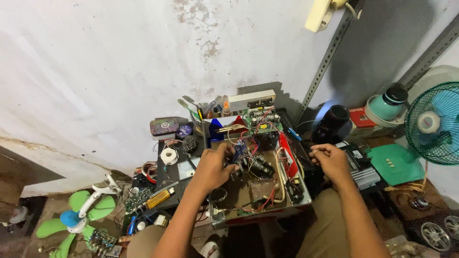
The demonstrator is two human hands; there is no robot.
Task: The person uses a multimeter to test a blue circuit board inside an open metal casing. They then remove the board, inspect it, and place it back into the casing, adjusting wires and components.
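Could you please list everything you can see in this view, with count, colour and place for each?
open metal chassis: one, grey, centre floor, with circuit boards and red wiring inside
green circuit board: one, standing at the chassis back
roll of tape: one, white, left of the chassis
lighter: one, yellow, lower left
green fan blades: one set, far left floor
teal table fan: one, right edge
black speaker: one, behind the right hand
teal fan motor: one, right rear
green plate: one, right floor
left hand: reaching onto parts inside the chassis
right hand: fingers curled shut beside the chassis; contents unclear
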